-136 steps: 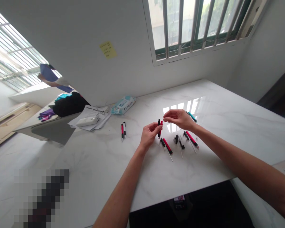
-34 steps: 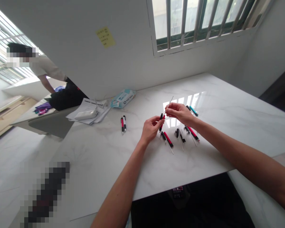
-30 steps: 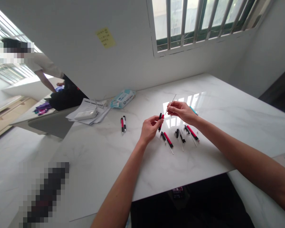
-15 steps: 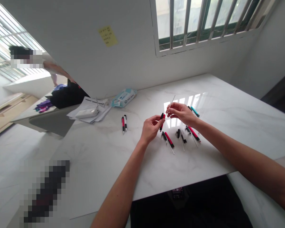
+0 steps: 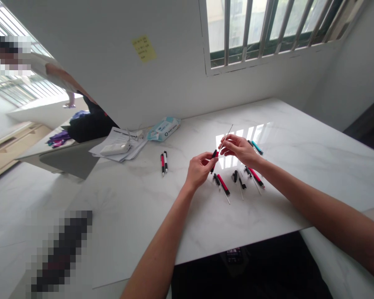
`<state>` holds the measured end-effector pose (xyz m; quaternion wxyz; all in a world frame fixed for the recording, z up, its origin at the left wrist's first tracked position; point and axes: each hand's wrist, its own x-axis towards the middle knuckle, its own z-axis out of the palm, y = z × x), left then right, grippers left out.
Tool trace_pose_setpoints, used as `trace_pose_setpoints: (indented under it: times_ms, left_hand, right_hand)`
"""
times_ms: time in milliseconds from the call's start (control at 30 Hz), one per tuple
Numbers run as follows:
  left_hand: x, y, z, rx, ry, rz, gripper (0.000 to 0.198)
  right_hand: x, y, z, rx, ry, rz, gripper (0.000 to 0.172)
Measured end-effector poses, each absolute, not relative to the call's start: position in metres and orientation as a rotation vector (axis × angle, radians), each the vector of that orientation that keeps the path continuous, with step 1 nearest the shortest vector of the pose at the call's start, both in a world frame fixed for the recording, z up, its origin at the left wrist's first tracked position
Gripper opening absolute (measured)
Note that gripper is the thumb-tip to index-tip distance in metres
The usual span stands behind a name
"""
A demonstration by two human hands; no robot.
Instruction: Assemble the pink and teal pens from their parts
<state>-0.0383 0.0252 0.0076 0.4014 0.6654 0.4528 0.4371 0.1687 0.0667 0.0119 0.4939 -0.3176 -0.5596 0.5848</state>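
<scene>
My left hand [image 5: 200,168] is closed around a red and black pen barrel [image 5: 215,157], held slightly tilted above the table. Close beside it, my right hand [image 5: 238,148] pinches a thin pen refill [image 5: 227,133] that slants up and to the right. The refill's lower end is near the barrel's top; whether they touch I cannot tell. Below the hands lie loose pen parts: a red and black barrel [image 5: 223,184], a white refill [image 5: 225,196], small black pieces [image 5: 235,176] and another red barrel [image 5: 256,177]. A teal pen piece [image 5: 257,147] lies behind my right wrist.
Two pens, one red [image 5: 162,163] and one white [image 5: 166,161], lie side by side left of my hands. Further back are a wipes packet [image 5: 164,129] and papers [image 5: 112,139] under a white device [image 5: 115,148]. A person [image 5: 60,77] is at the far left.
The refill in my right hand leans a little more to the right. My hands have stayed almost in place. The person at the left has shifted in the view.
</scene>
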Motion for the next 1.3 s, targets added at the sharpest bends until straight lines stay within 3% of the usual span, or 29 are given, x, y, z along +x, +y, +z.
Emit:
trace_pose_setpoints:
  times_ms: [333, 533, 800, 1133, 1300]
  left_hand:
    - [-0.039, 0.024, 0.009, 1.723, 1.15, 1.074, 0.031]
    - [-0.039, 0.026, 0.007, 1.659, 1.092, 1.082, 0.034]
    - [-0.044, 0.034, 0.007, 1.496, 1.11, 1.248, 0.04]
    - [-0.048, 0.037, 0.004, 1.572, 1.181, 1.275, 0.037]
    - [-0.054, 0.035, 0.004, 1.87, 1.451, 1.228, 0.021]
  right_hand:
    - [0.168, 0.064, 0.016, -0.795, -1.406, 1.367, 0.039]
    - [0.169, 0.064, 0.013, -0.782, -1.716, 1.323, 0.037]
    - [0.2, 0.088, -0.005, -1.198, -1.966, 0.493, 0.019]
    - [0.191, 0.1, -0.024, -1.379, -2.22, 0.185, 0.012]
    - [0.191, 0.097, -0.019, -1.337, -2.227, 0.235, 0.015]
